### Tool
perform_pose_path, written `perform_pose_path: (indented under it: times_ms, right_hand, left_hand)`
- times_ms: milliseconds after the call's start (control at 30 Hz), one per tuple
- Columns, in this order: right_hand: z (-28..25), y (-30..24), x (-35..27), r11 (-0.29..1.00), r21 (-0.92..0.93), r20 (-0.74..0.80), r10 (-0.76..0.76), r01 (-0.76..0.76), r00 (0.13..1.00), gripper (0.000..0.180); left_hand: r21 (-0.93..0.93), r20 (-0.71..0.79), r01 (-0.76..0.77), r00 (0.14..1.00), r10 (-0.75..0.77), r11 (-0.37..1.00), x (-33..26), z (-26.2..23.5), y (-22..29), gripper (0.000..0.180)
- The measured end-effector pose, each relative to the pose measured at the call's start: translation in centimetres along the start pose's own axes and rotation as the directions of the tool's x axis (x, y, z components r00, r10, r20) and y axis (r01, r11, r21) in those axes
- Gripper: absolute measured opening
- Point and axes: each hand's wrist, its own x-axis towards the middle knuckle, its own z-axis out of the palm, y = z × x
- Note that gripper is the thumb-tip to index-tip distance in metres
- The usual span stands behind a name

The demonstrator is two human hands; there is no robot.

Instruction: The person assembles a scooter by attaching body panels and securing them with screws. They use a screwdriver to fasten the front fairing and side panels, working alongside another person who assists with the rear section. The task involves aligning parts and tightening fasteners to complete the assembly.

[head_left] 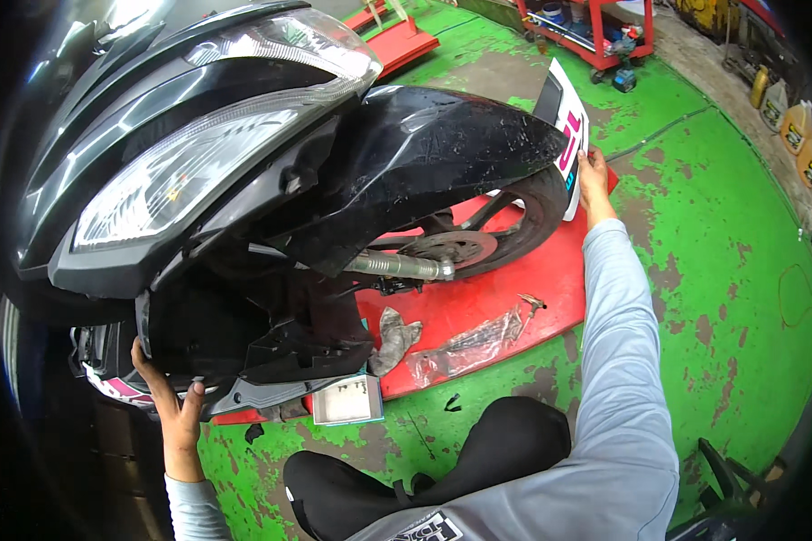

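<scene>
At the left, a black motorcycle's front fairing [90, 153] and headlight [189, 176] fill the view. My left hand [179, 417] grips the edge of a dark fairing panel [280, 389] below the headlight, thumb and fingers on either side of an opening. With my arm stretched out, my right hand [594, 185] holds a white body panel [570, 135] with pink lettering, upright past the front wheel [537, 221]. The black front fender [451, 144] covers that wheel, whose brake disc [451, 248] and fork leg [392, 264] show beneath.
A red lift platform [550, 279] carries a clear plastic bag [474, 347], a grey rag [394, 343] and a small tool [533, 307]. Beside it sits an open white box [347, 403] with small parts. A red tool cart [595, 36] and yellowish jugs [796, 126] stand farther off.
</scene>
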Motion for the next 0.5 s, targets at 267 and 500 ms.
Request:
perform_pose_path:
  times_ms: [267,500]
  right_hand:
    - [1.2,8.6,2.6,0.955,-0.138,0.117,0.279,-0.262,0.953,0.039]
    - [-0.3,10.2,2.0,0.885,-0.072,0.208,0.464,-0.459,0.861,0.055]
  left_hand:
    - [-0.067,0.044,0.039,0.998,-0.036,0.997,0.1,-0.4,-0.1,0.123]
    - [-0.071,0.077,0.076,0.995,-0.07,0.995,0.3,-0.7,0.9,0.127]
